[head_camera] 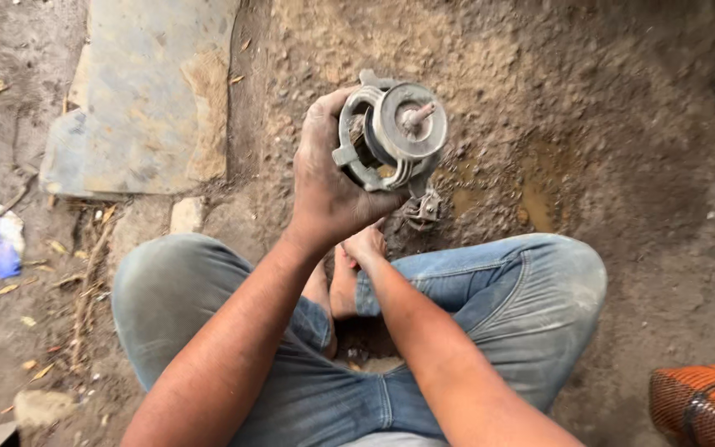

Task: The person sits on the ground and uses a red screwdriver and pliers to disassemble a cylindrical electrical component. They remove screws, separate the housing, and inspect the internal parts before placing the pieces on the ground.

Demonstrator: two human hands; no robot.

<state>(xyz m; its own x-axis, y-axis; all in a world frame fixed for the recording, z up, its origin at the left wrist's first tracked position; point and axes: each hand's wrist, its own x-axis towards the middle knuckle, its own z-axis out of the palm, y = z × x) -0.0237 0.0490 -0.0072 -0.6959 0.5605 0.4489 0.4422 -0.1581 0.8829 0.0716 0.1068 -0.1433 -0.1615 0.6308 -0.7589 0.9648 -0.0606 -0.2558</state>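
Knees: the person sits cross-legged in blue jeans [490, 298], both forearms reaching away from the body over the lap.
Bare feet: the feet [337, 281] are tucked between the knees, just below the hands.
Right hand: the right hand [366, 244] lies low behind the left wrist, mostly hidden; whether its fingers are curled or spread, or hold anything, cannot be told.
Left hand: the left hand [328, 178] is lifted above the lap, fingers wrapped tight round the left side of a small electric motor [391, 132].
Motor: grey and dusty, held in the air at the middle of the scene, its round pulley and short shaft facing up toward the camera.
Small part: a little metal piece [424, 207] lies on the dirt just under the motor's near right edge.
Ground: bare brown earth [622, 124] with a damp patch to the right of the motor.
Slab: a flat grey stone slab [146, 91] lies far left.
Blue scrap: a blue wrapper [2, 240] sits at the left edge.
Orange mesh: an orange netted bundle [705, 406] shows at the near right corner.
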